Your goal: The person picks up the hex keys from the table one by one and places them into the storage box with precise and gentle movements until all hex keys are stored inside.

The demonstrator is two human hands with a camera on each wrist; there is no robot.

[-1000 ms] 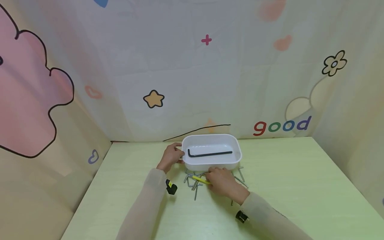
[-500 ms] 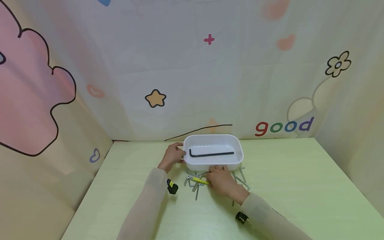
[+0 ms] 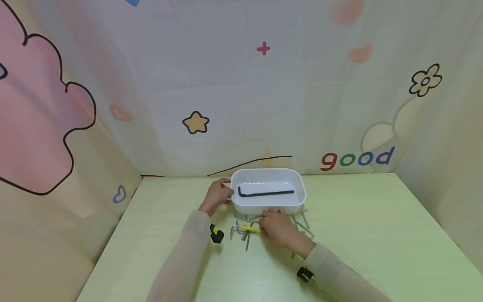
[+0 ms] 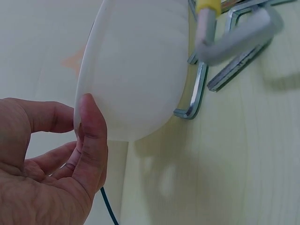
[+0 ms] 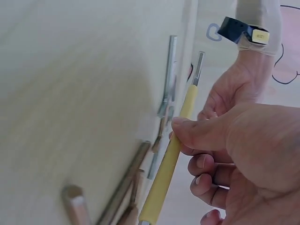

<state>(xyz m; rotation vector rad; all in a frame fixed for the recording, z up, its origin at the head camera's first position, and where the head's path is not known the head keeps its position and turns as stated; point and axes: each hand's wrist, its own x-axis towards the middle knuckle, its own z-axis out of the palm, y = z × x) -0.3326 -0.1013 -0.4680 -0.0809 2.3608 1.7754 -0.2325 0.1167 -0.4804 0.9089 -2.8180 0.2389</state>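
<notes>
My left hand (image 3: 216,196) grips the left end of a white plastic tray (image 3: 266,209). In the left wrist view, the thumb (image 4: 93,133) lies on one side of its rim and the fingers on the other. Just in front of the tray, my right hand (image 3: 280,228) pinches a hex key with a yellow sleeve (image 3: 250,229) between thumb and fingers. Its bare bent end points left, raised over the other keys in the left wrist view. Inside the tray lies a long black hex key (image 3: 268,193).
Several loose silver hex keys (image 3: 247,242) lie jumbled before the tray, partly hidden under my right hand. More silver hex keys (image 3: 305,228) are to the right of that hand. A printed curtain (image 3: 241,105) rises behind the pale green table (image 3: 377,235).
The bent end of the yellow-sleeved hex key has swung slightly toward me, so the key lies more level across the head view. Both hands stay nearly in place, and the view has shifted slightly.
</notes>
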